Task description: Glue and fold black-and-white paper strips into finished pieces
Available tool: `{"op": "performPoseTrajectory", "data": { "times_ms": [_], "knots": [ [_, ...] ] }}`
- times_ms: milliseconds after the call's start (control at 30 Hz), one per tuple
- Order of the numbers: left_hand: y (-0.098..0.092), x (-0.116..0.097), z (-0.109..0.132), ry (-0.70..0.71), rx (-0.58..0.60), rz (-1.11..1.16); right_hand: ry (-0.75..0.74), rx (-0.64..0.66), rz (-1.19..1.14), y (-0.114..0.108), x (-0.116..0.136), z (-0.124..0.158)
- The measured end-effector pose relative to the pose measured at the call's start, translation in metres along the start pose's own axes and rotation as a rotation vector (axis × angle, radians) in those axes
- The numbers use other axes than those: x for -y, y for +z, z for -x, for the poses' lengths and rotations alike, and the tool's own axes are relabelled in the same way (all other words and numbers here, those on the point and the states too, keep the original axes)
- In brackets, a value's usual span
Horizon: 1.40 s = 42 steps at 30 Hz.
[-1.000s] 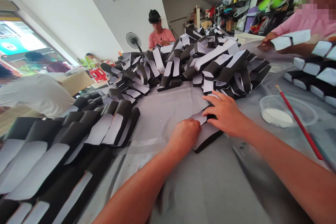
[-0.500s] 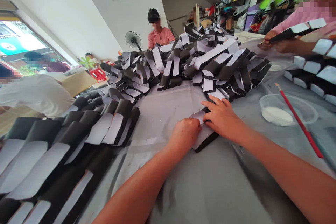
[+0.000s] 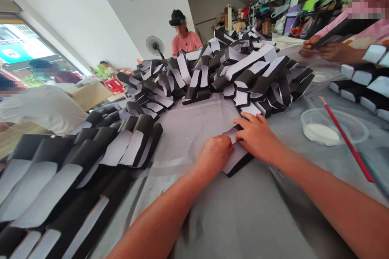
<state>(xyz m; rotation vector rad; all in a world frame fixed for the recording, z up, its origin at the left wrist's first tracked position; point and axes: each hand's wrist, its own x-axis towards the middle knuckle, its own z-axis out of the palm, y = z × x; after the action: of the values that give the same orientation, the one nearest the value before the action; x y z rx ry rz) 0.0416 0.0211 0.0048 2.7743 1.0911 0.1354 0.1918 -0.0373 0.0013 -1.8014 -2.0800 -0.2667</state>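
A black-and-white folded paper piece (image 3: pixel 236 161) lies on the cloth-covered table (image 3: pixel 203 117) in front of me, with its white side up and a black edge along the front. My left hand (image 3: pixel 215 151) is closed over its left side, fingers curled and pressing near the middle. From the right, my right hand (image 3: pixel 254 135) grips the same piece, thumb tucked in by the left fingertips and forefingers reaching over the far end. Both hands partly cover the piece, so the spot between the fingertips is hidden.
A large heap of similar paper pieces (image 3: pixel 194 81) lies beyond my hands. Stacked rows (image 3: pixel 65 174) stand at left, more (image 3: pixel 361 77) at right. A clear plastic bowl (image 3: pixel 349 123) with white paste carries a red-handled brush (image 3: pixel 349 141). A co-worker's hands (image 3: pixel 334 50) hold another piece.
My hands and the paper piece stay almost where they were. At right, the co-worker has turned their piece so that its black side shows. The view has shifted very slightly.
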Motion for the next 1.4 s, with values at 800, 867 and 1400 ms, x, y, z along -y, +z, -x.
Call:
{"op": "performPoseTrajectory", "data": {
  "times_ms": [800,867,1400],
  "knots": [
    [-0.009,0.014,0.0,-0.041,-0.111,0.111,-0.116,-0.485,-0.096,-0.001,0.007,-0.002],
    [-0.014,0.022,-0.002,-0.133,-0.185,0.226,-0.081,-0.569,-0.135,-0.004,0.007,-0.002],
    [-0.002,0.041,-0.006,-0.23,0.023,2.037,0.279,-0.2,-0.717,0.044,0.031,0.014]
  ]
}}
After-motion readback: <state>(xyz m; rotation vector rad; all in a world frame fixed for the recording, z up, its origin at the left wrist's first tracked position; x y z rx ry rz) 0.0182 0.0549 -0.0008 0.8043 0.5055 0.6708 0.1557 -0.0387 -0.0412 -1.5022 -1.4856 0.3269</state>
